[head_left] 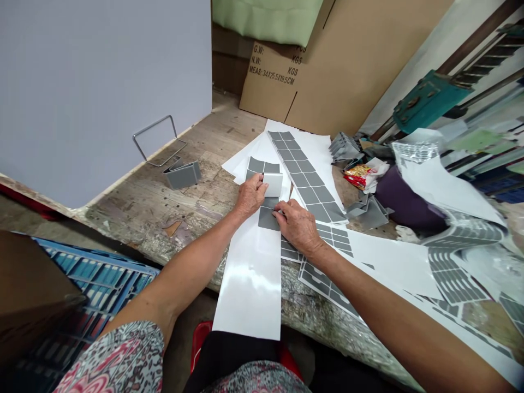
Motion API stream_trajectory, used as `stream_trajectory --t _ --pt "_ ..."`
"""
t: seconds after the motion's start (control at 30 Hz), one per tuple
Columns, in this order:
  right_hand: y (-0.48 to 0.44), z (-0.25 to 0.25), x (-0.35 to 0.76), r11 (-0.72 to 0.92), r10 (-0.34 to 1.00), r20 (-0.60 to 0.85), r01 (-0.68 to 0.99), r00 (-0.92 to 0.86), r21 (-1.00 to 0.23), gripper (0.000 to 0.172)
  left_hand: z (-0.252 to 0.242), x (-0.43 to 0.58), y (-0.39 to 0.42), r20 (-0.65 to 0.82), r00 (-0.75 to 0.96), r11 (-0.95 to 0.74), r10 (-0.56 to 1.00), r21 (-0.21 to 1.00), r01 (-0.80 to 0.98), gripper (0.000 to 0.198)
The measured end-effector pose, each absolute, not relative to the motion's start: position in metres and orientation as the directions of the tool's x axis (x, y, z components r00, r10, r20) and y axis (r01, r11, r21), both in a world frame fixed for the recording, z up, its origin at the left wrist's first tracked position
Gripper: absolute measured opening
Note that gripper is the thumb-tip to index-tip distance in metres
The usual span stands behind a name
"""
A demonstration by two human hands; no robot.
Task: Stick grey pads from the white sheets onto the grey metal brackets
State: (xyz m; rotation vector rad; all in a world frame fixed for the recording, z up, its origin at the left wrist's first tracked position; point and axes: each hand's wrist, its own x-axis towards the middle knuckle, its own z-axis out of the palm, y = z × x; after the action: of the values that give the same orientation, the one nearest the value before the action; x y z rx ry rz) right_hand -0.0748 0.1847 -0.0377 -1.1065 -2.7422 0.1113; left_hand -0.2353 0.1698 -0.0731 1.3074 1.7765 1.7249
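My left hand (250,195) is closed on a small light-grey metal piece (273,184), thumb and fingers at its left edge. Beneath it runs a white backing sheet (251,284) that hangs over the table's front edge, with dark grey rectangular stickers (268,219) on its upper part. My right hand (298,225) pinches at the right edge of these stickers, just below the metal piece; whatever lies between its fingertips is too small to make out. Right of the hands, a long strip of grey stickers (305,173) lies on white sheets.
At left are a bent grey metal piece (183,174) and a wire frame (159,141) against a pale panel (106,93). Cardboard (327,71) stands behind. More metal pieces, a red packet (360,176), a purple object (397,199) and sticker sheets crowd the right. A blue crate (98,284) sits lower left.
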Motion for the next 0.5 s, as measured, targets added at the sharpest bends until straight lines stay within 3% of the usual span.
stream_trajectory --t 0.13,0.2,0.3,0.37,0.43,0.5 --pt "0.187 -0.035 -0.078 0.749 0.663 0.162 0.648 -0.731 -0.138 0.014 -0.073 -0.237 0.17 0.33 -0.521 -0.166 0.787 0.927 0.338 0.014" --pt "0.18 -0.032 -0.071 0.812 0.584 0.193 0.565 -0.789 -0.148 0.015 -0.074 -0.237 0.17 0.317 -0.52 -0.171 0.793 0.935 0.31 0.014" --pt "0.153 -0.02 -0.049 0.944 0.329 0.405 0.283 -0.853 -0.17 0.018 -0.075 -0.238 0.168 0.285 -0.518 -0.175 0.806 0.952 0.252 0.011" --pt "0.127 -0.003 -0.031 0.969 0.23 0.573 0.129 -0.787 -0.211 0.013 -0.072 -0.238 0.167 0.257 -0.516 -0.174 0.817 0.963 0.204 0.009" --pt "0.101 0.018 -0.013 0.954 0.222 0.621 0.035 -0.752 -0.299 0.012 -0.064 -0.238 0.166 0.223 -0.499 -0.171 0.838 0.974 0.148 0.008" --pt "0.081 0.041 0.003 0.898 0.298 0.607 0.001 -0.737 -0.44 0.016 -0.048 -0.237 0.165 0.182 -0.448 -0.164 0.875 0.983 0.081 0.008"
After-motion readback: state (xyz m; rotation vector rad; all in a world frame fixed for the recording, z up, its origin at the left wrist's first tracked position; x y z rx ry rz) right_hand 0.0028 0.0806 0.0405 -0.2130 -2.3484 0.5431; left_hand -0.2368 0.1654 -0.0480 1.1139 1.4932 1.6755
